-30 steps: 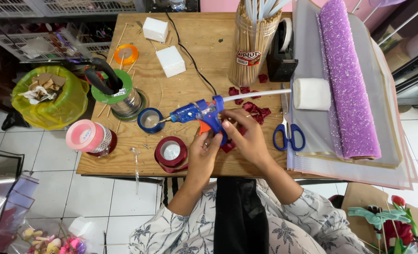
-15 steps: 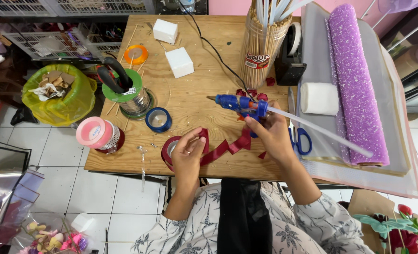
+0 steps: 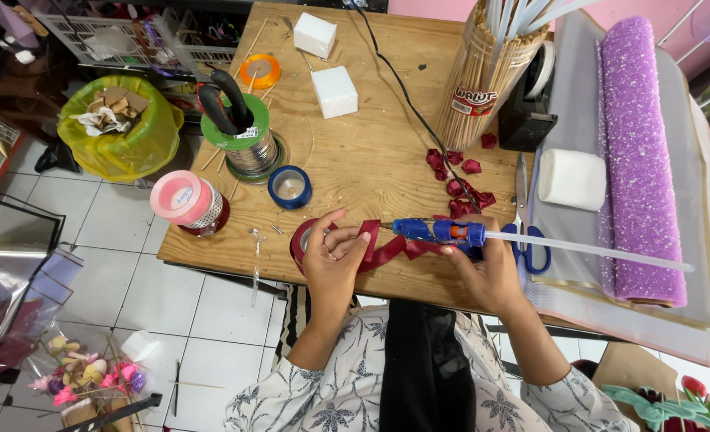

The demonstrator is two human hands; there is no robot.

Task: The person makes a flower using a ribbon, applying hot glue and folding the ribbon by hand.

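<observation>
Blue glue gun [image 3: 443, 233] gripped by right hand [image 3: 487, 272] near counter [image 3: 371, 160] front edge, nozzle to the left, clear stick poking out right. Red ribbon [image 3: 387, 250] pinned by left hand [image 3: 331, 260], fingers partly spread, w/ ribbon spool [image 3: 301, 240] under them. Scissors [image 3: 527, 232] lie just right of gun. Blue tape roll [image 3: 290, 187] sits farther off, to the left.

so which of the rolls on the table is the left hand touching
The dark red ribbon roll at the table's near edge, under the left hand; the blue, pink and green rolls lie farther off.
</observation>
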